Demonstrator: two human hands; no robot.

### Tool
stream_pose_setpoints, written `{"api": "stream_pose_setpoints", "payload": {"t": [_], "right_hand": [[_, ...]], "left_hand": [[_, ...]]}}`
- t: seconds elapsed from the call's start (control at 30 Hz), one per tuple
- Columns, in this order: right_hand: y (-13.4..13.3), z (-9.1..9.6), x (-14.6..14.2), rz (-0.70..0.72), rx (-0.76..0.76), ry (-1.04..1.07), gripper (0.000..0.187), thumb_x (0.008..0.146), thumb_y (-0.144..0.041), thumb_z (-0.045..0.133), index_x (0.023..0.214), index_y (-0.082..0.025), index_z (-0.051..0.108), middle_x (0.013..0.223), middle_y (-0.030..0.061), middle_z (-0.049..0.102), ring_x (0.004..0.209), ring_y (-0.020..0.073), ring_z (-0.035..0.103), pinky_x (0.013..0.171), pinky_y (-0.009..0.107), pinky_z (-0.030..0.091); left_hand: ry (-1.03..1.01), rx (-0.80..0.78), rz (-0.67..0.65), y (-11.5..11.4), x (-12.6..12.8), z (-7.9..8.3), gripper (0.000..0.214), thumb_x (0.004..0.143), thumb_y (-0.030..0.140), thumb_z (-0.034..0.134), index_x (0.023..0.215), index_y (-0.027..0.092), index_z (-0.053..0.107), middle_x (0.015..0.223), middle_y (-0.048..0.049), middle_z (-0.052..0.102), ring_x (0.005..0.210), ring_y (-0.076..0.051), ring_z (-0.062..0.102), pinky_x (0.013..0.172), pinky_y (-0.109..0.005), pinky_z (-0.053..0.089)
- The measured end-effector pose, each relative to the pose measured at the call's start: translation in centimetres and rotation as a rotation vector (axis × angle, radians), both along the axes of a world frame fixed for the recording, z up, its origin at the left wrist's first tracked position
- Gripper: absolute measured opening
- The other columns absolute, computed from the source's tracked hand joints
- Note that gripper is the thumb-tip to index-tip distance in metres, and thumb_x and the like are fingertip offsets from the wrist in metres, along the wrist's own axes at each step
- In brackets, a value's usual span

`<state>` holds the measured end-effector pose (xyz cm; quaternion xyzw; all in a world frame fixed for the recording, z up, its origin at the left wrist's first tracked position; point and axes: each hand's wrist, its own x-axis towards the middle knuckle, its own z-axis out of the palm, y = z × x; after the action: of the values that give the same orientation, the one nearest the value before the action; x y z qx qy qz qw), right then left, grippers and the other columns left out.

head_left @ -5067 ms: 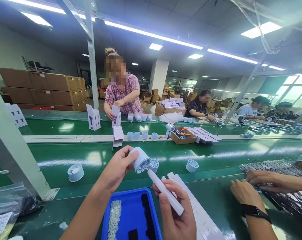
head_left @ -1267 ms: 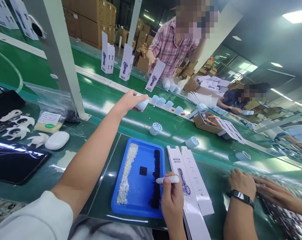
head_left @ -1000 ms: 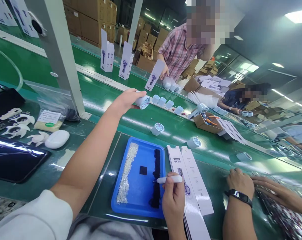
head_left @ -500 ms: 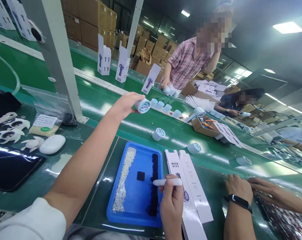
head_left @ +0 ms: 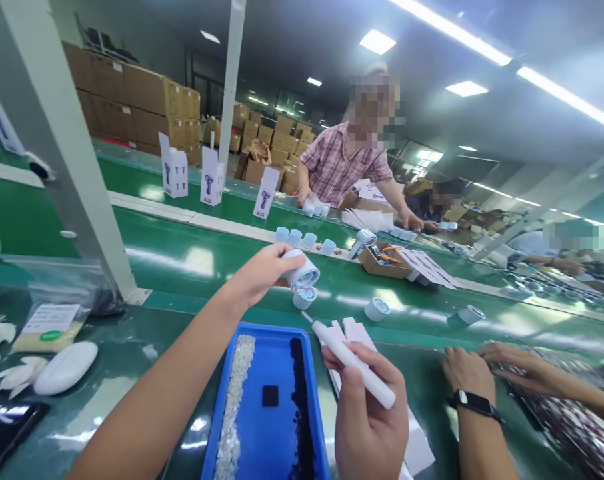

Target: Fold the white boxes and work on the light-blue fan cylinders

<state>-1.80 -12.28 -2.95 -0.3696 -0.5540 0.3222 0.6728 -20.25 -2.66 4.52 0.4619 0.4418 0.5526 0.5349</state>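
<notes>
My left hand [head_left: 262, 272] is closed round a small white cylindrical part [head_left: 302, 271], held above the green conveyor belt [head_left: 192, 267] with its open end turned toward me. My right hand [head_left: 369, 413] grips a white pen-shaped tool [head_left: 352, 363], its tip pointing up toward the part and a short way from it. A blue tray [head_left: 269, 400] lies below, holding a strip of small white pieces, a strip of black pieces and one black square.
More white cylindrical parts [head_left: 377, 309] stand on the belt. Flat white cartons [head_left: 355, 330] lie right of the tray. A neighbour's hands [head_left: 469, 373], one with a black wristband, rest at right. Across the belt a person in a plaid shirt [head_left: 342, 170] handles boxes. A metal post [head_left: 62, 153] rises at left.
My left hand has drawn the cylindrical part back from the far belt toward me. My right hand has lifted the pen tool off the tray and up toward the part.
</notes>
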Motion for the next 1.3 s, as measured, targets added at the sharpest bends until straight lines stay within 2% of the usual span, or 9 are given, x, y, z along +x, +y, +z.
{"api": "stream_pose_setpoints", "payload": {"t": [0.13,0.33,0.6,0.83,1.07,1.2,1.3], "right_hand": [[0.8,1.2,0.1,-0.043,-0.026,0.038,0.013,0.093,-0.029,0.062,0.106,-0.026,0.06,0.112,0.0033,0.063,0.091,0.017,0.072,0.084,0.028,0.058],[1.1,1.2,0.2,-0.049,-0.047,0.08,0.013,0.094,-0.031,0.062,0.105,-0.026,0.061,0.112,0.0032,0.064,0.093,0.0179,0.071,0.082,0.027,0.059],[0.9,1.2,0.4,-0.065,-0.055,0.062,0.013,0.094,-0.033,0.061,0.105,-0.027,0.06,0.109,0.0017,0.065,0.093,0.0155,0.071,0.083,0.023,0.057],[1.1,1.5,0.4,-0.09,-0.063,0.023,0.017,0.094,-0.035,0.061,0.106,-0.023,0.06,0.108,0.0056,0.069,0.094,0.0204,0.071,0.085,0.033,0.058],[1.3,1.1,0.8,-0.095,-0.057,-0.001,0.02,0.093,-0.037,0.06,0.107,-0.022,0.061,0.101,0.0064,0.07,0.09,0.0218,0.072,0.081,0.033,0.058],[1.2,0.3,-0.2,-0.159,-0.177,-0.097,0.03,0.088,-0.047,0.063,0.105,-0.022,0.065,0.097,0.0057,0.072,0.089,0.0217,0.069,0.076,0.03,0.056],[0.3,0.2,-2.0,-0.055,-0.267,-0.083,0.035,0.09,-0.054,0.056,0.092,-0.021,0.07,0.081,0.0032,0.07,0.072,0.0186,0.066,0.061,0.025,0.053]], "left_hand": [[0.057,0.032,-0.05,-0.6,1.2,0.3,0.029,0.078,0.041,0.072,0.082,0.016,0.057,0.082,-0.0004,0.059,0.071,-0.013,0.056,0.063,-0.026,0.047],[0.123,0.058,-0.091,-1.3,2.0,0.7,0.03,0.079,0.041,0.071,0.085,0.016,0.056,0.081,0.0,0.057,0.07,-0.013,0.054,0.063,-0.028,0.046],[0.127,0.106,-0.08,-1.8,2.6,1.0,0.028,0.08,0.039,0.07,0.082,0.017,0.052,0.08,0.0005,0.056,0.072,-0.013,0.052,0.065,-0.028,0.045],[0.139,0.104,-0.059,-2.0,3.1,1.3,0.031,0.082,0.043,0.068,0.084,0.017,0.052,0.081,-0.0005,0.056,0.073,-0.015,0.054,0.068,-0.03,0.046],[0.205,0.065,-0.081,-2.6,3.4,1.8,0.031,0.081,0.045,0.068,0.082,0.018,0.052,0.077,0.0012,0.055,0.068,-0.013,0.051,0.061,-0.025,0.042],[0.221,0.113,0.015,-3.2,4.1,2.1,0.026,0.081,0.036,0.067,0.076,0.02,0.047,0.068,0.0047,0.047,0.062,-0.011,0.042,0.055,-0.022,0.035],[0.159,0.226,0.171,-3.9,5.3,1.9,0.034,0.086,0.039,0.063,0.066,0.021,0.042,0.063,0.0047,0.039,0.057,-0.011,0.035,0.05,-0.023,0.031]]}}
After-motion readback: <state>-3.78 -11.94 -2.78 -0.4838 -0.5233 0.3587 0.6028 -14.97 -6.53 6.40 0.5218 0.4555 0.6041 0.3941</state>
